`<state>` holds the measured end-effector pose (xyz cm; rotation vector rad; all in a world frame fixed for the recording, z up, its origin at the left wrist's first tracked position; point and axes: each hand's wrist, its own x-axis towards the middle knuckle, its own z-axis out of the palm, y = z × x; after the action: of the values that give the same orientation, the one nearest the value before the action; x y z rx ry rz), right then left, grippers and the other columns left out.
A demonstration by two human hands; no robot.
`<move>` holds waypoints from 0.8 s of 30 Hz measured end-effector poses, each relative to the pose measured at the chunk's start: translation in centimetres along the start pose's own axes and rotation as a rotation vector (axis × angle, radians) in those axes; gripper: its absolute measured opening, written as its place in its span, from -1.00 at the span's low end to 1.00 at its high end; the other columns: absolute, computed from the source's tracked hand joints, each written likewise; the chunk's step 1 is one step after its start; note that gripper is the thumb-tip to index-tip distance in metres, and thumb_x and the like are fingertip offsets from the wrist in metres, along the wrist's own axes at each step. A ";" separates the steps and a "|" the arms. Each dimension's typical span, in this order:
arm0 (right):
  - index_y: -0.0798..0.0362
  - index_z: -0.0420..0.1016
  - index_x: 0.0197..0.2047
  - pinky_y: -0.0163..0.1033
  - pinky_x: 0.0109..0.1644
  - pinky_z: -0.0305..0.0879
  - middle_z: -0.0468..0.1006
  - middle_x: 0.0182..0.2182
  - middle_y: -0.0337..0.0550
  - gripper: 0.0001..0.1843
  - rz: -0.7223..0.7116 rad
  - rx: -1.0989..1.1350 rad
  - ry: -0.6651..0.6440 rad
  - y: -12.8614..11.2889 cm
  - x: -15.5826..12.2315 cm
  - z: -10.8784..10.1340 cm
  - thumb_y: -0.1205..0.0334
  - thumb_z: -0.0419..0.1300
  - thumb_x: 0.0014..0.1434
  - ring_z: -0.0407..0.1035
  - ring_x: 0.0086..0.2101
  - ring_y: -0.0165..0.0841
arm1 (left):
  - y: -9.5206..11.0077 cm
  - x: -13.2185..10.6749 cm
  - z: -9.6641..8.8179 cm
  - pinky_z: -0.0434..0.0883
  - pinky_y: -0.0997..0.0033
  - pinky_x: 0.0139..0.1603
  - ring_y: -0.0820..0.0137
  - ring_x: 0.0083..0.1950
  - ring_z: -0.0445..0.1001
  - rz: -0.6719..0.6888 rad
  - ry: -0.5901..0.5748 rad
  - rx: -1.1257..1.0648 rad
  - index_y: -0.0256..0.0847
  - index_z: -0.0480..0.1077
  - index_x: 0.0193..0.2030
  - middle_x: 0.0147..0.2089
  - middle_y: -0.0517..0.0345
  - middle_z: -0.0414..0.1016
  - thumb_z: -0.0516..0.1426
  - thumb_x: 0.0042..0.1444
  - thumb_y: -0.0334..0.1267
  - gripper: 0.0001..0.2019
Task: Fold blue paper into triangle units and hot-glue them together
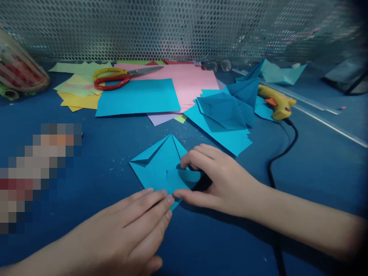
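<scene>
A blue sheet of origami paper (155,168) lies on the table in front of me, its upper edges folded in toward a point at the top. My left hand (138,218) rests on its lower corner, fingers stretched out flat. My right hand (221,176) has its fingers curled over the right side of the paper and its thumb on the lower edge, close to my left fingertips. Between that thumb and the fingers a flap is partly raised, and the right corner is hidden by the hand.
Behind lie a flat blue sheet (138,99), pink paper (195,80), scissors (123,76), and folded blue pieces (224,109). A yellow glue gun (278,103) trails a black cable (270,165) down the right. A jar (23,65) stands left, before a perforated metal panel (143,30).
</scene>
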<state>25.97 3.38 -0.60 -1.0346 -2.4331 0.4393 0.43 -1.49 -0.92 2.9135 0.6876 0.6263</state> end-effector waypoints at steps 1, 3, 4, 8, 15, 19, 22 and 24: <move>0.06 0.39 -0.20 -0.23 -0.29 0.27 0.46 -0.37 -0.15 -0.66 0.003 -0.002 -0.010 0.0 0.0 0.0 -0.05 0.29 0.28 0.33 -0.35 -0.30 | 0.1 -0.1 0.0 0.21 0.43 0.46 0.36 0.22 0.52 -0.006 -0.026 0.002 -0.19 0.60 0.05 0.14 0.15 0.64 0.15 0.36 -0.16 -0.73; 0.06 0.40 -0.20 -0.22 -0.29 0.27 0.45 -0.37 -0.15 -0.66 0.009 -0.004 -0.017 0.1 0.0 -0.1 -0.06 0.30 0.28 0.33 -0.35 -0.29 | 0.3 -0.4 0.2 0.30 0.31 0.43 0.26 0.24 0.51 -0.037 -0.082 0.019 -0.17 0.55 0.15 0.18 0.07 0.61 0.21 0.29 -0.12 -0.65; 0.07 0.41 -0.20 -0.22 -0.28 0.28 0.45 -0.37 -0.15 -0.65 0.006 -0.002 -0.022 0.2 0.1 -0.2 -0.06 0.30 0.28 0.33 -0.34 -0.29 | 0.5 -0.5 0.3 0.34 0.24 0.41 0.19 0.25 0.50 -0.058 -0.106 0.032 -0.16 0.52 0.21 0.20 0.02 0.60 0.23 0.26 -0.09 -0.59; 0.09 0.45 -0.13 -0.23 -0.24 0.32 0.46 -0.30 -0.12 -0.64 -0.014 0.050 -0.070 0.6 0.3 -0.6 -0.01 0.37 0.24 0.37 -0.28 -0.29 | 1.0 -0.8 0.5 0.41 0.09 0.35 0.07 0.27 0.48 -0.111 -0.144 0.060 -0.16 0.43 0.31 0.23 -0.08 0.56 0.25 0.21 -0.02 -0.44; -0.01 0.41 0.02 -0.35 -0.33 0.27 0.40 -0.35 -0.28 -0.68 0.069 0.185 -0.185 1.2 0.2 -1.8 0.26 0.36 0.24 0.35 -0.37 -0.41 | 0.7 -0.2 0.1 0.38 0.16 0.38 0.16 0.24 0.53 -0.096 -0.117 0.019 -0.18 0.53 0.19 0.18 -0.01 0.61 0.22 0.26 -0.11 -0.60; -0.04 0.41 0.05 -0.38 -0.38 0.24 0.40 -0.36 -0.31 -0.70 0.132 0.216 -0.212 1.3 0.0 -2.2 0.27 0.31 0.27 0.34 -0.42 -0.45 | 0.2 0.3 0.0 0.17 0.43 0.47 0.38 0.23 0.53 -0.067 -0.007 -0.044 -0.23 0.59 0.02 0.15 0.15 0.63 0.09 0.40 -0.24 -0.74; -0.03 0.41 0.04 -0.39 -0.39 0.24 0.39 -0.38 -0.33 -0.70 0.167 0.214 -0.221 1.3 -0.1 -2.4 0.30 0.29 0.25 0.32 -0.45 -0.47 | 0.0 0.3 0.2 0.10 0.46 0.49 0.42 0.23 0.52 -0.043 0.029 -0.038 -0.25 0.60 -0.02 0.12 0.16 0.65 0.01 0.45 -0.25 -0.68; -0.02 0.41 0.03 -0.40 -0.40 0.24 0.39 -0.39 -0.34 -0.69 0.175 0.211 -0.217 1.3 -0.2 -2.6 0.34 0.29 0.23 0.32 -0.47 -0.49 | -0.1 0.3 0.2 0.08 0.46 0.50 0.43 0.23 0.52 -0.016 0.056 -0.019 -0.24 0.60 -0.03 0.11 0.17 0.66 -0.02 0.47 -0.23 -0.65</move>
<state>28.18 4.41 0.91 -1.1623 -2.4221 0.8892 0.72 -1.25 -1.02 2.8800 0.7055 0.7110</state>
